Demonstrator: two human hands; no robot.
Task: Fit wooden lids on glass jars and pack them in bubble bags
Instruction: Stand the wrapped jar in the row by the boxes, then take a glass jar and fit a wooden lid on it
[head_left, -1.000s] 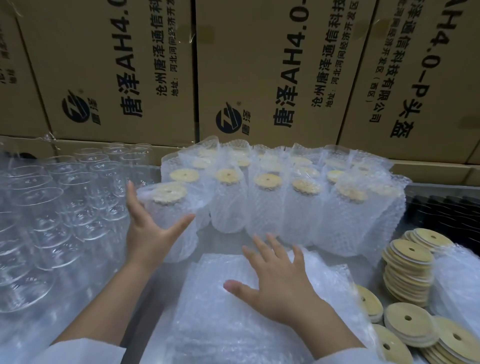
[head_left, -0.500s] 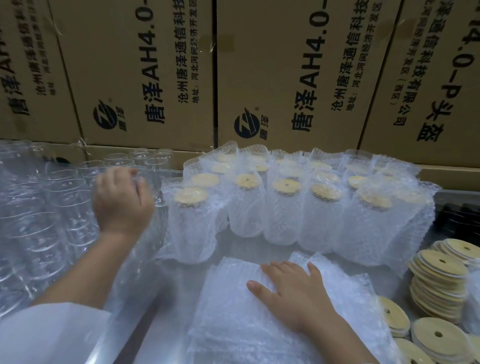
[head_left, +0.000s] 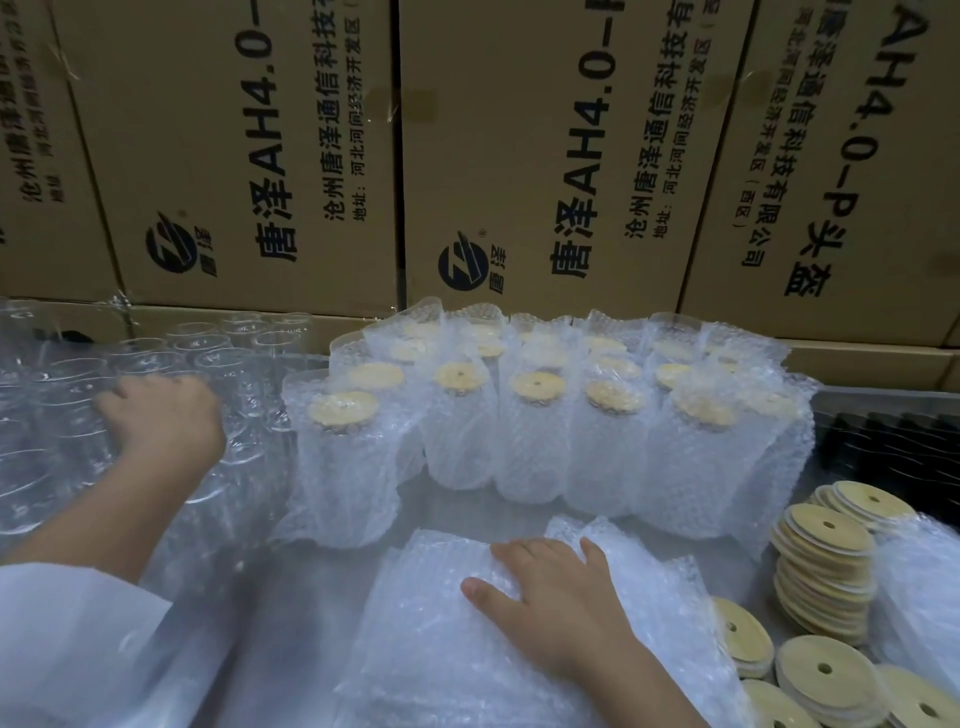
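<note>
Several empty glass jars (head_left: 218, 364) stand packed together at the left. My left hand (head_left: 166, 421) reaches in among them, fingers curled down over the top of one jar. Several lidded jars in bubble bags (head_left: 530, 431) stand in rows in the middle; the nearest bagged jar (head_left: 343, 457) is just right of my left hand. My right hand (head_left: 561, 608) lies flat, fingers spread, on a stack of empty bubble bags (head_left: 431, 649) in front of me. Round wooden lids (head_left: 826, 566) with a centre hole are stacked at the right.
Tall cardboard boxes (head_left: 249, 156) with printed text form a wall right behind the jars. A dark ribbed tray (head_left: 893, 447) sits at the far right. More loose lids (head_left: 826, 675) lie at the bottom right, beside another bubble-wrapped bundle (head_left: 924, 597).
My left hand let go of the bagged jar, which now stands at the front left of the rows, and moved left onto the empty jars. My right hand stayed on the bag stack.
</note>
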